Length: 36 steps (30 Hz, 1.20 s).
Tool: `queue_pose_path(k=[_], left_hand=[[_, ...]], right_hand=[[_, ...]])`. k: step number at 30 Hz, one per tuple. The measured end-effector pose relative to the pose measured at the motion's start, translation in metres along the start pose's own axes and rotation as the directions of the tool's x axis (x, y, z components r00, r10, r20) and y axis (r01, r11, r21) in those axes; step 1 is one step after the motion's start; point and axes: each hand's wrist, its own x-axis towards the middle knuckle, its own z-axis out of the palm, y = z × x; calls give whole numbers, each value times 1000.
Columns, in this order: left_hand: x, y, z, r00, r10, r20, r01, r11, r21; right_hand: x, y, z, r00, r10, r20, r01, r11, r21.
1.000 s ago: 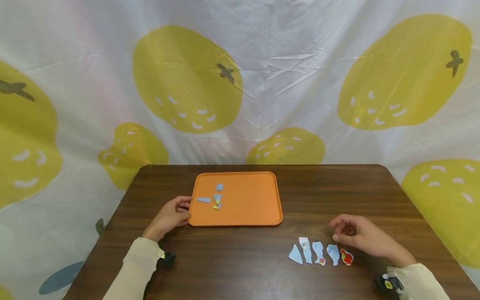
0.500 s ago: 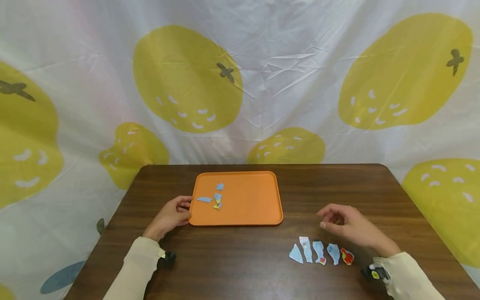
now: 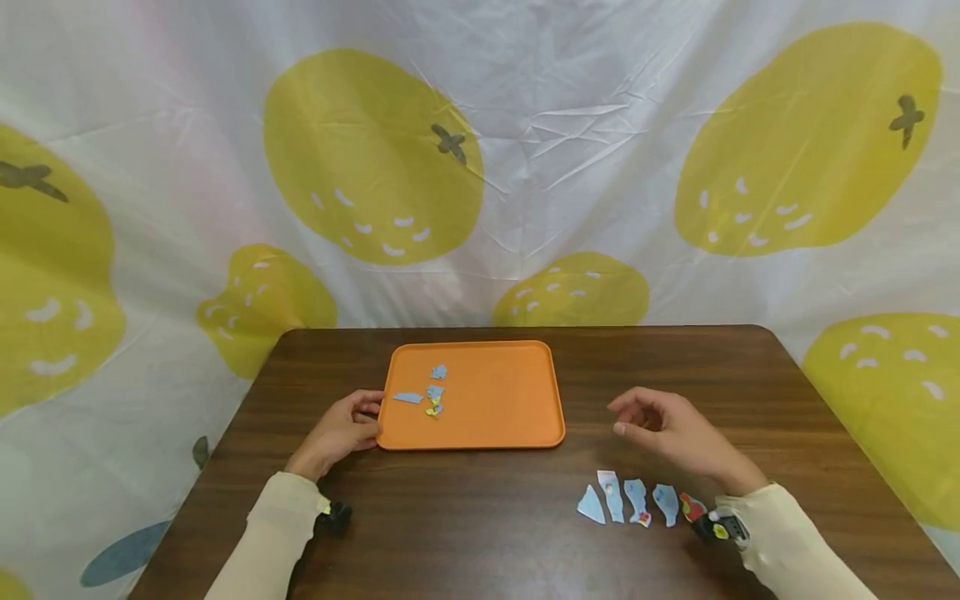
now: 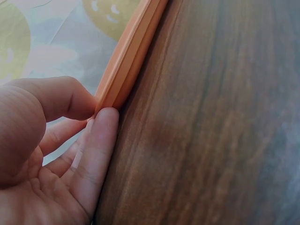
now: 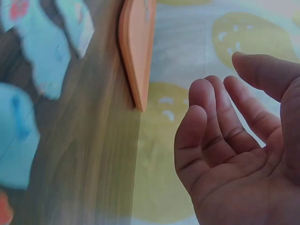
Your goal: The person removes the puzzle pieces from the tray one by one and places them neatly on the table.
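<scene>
My left hand (image 3: pixel 339 434) holds the near-left edge of an orange tray (image 3: pixel 495 408); in the left wrist view the thumb and fingers meet at its rim (image 4: pixel 126 61). Inside the tray, toward its left, lie several small cut-out pieces: a long pale blue sliver (image 3: pixel 408 398), a blue one (image 3: pixel 438 372), and a blue piece (image 3: pixel 435 391) touching a yellow one (image 3: pixel 434 407). Holding nothing, my right hand (image 3: pixel 678 429) hovers right of the tray, its fingers loosely curled. Below it a row of light blue cut-outs (image 3: pixel 634 500) ends in a red piece (image 3: pixel 692 507), partly covered by the wrist camera.
The dark wood table (image 3: pixel 480 533) carries everything. Behind it hangs a white cloth (image 3: pixel 525 167) with a yellow fruit print. A black wrist camera (image 3: pixel 712 527) sits low at my right sleeve, close over the red piece.
My right hand has moved left and away from me, from near the right end of the row toward the tray. The left hand and the pieces stay put.
</scene>
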Motion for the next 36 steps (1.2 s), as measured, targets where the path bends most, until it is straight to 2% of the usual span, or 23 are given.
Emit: queue_pose_path(k=[12, 17, 21, 24, 28, 33, 36], left_hand=[[0, 0, 0, 1000, -1, 5, 1, 1000, 4], [-1, 2, -1, 1000, -1, 4, 1, 1000, 9], [-2, 6, -2, 1000, 5, 8, -5, 1000, 4], [-6, 12, -1, 1000, 1, 8, -1, 1000, 2], [-4, 10, -1, 1000, 0, 4, 0, 1000, 5], [0, 4, -1, 1000, 1, -5, -1, 1000, 5], [0, 3, -1, 1000, -3, -9, 3, 1000, 2]], right_hand=[[31, -16, 23, 999, -46, -21, 47, 996, 76], [45, -24, 36, 1000, -30, -2, 30, 990, 141], [55, -30, 47, 998, -64, 10, 61, 985, 163], [59, -47, 53, 995, -102, 9, 99, 979, 178], [67, -63, 64, 994, -105, 7, 102, 977, 189], [85, -51, 84, 994, -105, 5, 103, 979, 174], [92, -51, 92, 991, -133, 1, 131, 975, 177]])
